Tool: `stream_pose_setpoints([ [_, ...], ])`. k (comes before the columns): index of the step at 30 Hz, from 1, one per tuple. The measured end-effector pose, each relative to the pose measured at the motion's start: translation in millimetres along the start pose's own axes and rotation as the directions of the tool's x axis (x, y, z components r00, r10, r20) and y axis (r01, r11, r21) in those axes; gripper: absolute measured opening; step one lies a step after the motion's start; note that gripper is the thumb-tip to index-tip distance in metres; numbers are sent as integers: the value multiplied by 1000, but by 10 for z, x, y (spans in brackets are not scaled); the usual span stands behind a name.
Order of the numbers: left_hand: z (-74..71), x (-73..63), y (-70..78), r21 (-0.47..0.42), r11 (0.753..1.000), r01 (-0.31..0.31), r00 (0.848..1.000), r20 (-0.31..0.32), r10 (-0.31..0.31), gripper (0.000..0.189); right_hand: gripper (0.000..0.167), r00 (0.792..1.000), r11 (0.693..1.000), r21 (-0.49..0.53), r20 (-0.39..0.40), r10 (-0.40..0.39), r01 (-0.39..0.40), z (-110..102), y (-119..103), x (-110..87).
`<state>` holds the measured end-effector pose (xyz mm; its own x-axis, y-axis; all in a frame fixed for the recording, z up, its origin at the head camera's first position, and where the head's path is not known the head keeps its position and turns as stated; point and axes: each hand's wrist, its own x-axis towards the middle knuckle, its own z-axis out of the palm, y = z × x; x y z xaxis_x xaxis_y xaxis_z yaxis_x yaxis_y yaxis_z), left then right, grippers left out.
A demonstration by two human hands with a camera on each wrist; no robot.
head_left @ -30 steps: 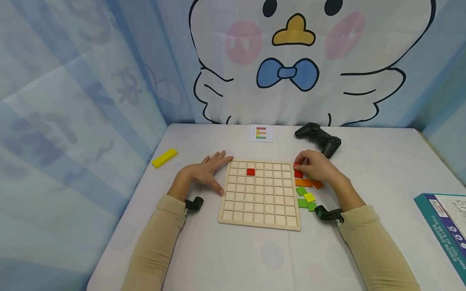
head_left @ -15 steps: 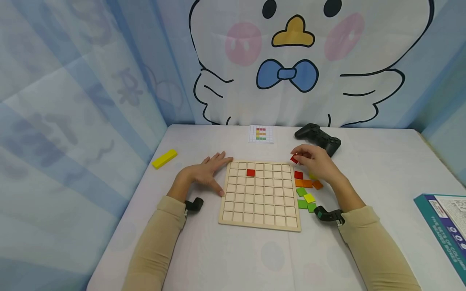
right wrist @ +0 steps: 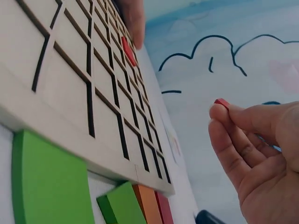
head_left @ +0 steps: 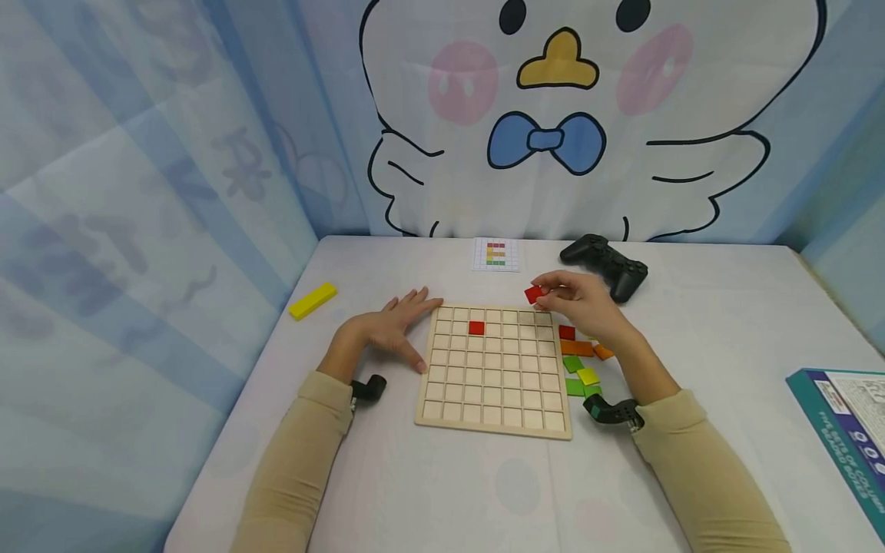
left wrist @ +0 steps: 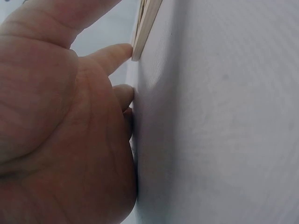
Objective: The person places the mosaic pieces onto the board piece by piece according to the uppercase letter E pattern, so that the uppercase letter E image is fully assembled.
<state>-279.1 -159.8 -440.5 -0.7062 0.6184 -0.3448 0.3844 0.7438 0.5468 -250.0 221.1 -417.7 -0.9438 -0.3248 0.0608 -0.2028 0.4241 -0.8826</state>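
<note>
A wooden grid board lies in the middle of the table, with one red square tile seated in a cell near its top. My left hand rests at the board's left side, fingers spread and straight, thumb and index finger touching its edge. Between thumb and fingertips my right hand pinches another red square tile, held just above the board's upper right edge. The right wrist view shows this tile mostly covered by the fingertips. Beside the board's right edge lie a red tile, orange tiles, green tiles and a yellow tile.
A small pattern card lies behind the board. To its right is a black game controller, close to my right hand. A yellow bar lies at the far left. The teal box sits at the right.
My right hand has lifted the red tile from the pile at the board's right and carried it left and slightly away from me. My left hand has not moved.
</note>
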Motion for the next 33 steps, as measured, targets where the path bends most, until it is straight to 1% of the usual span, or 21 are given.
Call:
stream_pose_setpoints([
  [6,2,3,-5,2,1000,-5,1000,-3,5,134,33,998,998,-69,-61,2,-6,161,-81,60],
  [9,2,1,-5,0,1000,-5,1000,-3,5,133,32,996,997,-76,-92,-3,-4,237,-116,80],
  [12,7,-3,-11,3,1000,-4,1000,-2,4,133,32,995,998,-61,-104,-4,-3,297,-145,89],
  [16,12,2,-20,5,1000,-5,1000,-5,5,133,32,995,999,-52,-95,9,-14,365,-162,91],
  [19,10,4,-20,7,1000,-6,1000,-5,6,133,30,997,998,-58,-76,-6,1,418,-138,98],
  [24,7,5,-15,12,1000,-6,1000,-7,6,133,27,998,995,-90,-41,-54,50,499,-73,111],
  [33,10,-1,-13,14,1000,2,1000,-3,-2,133,27,999,991,-129,-2,-41,40,616,-54,109],
])
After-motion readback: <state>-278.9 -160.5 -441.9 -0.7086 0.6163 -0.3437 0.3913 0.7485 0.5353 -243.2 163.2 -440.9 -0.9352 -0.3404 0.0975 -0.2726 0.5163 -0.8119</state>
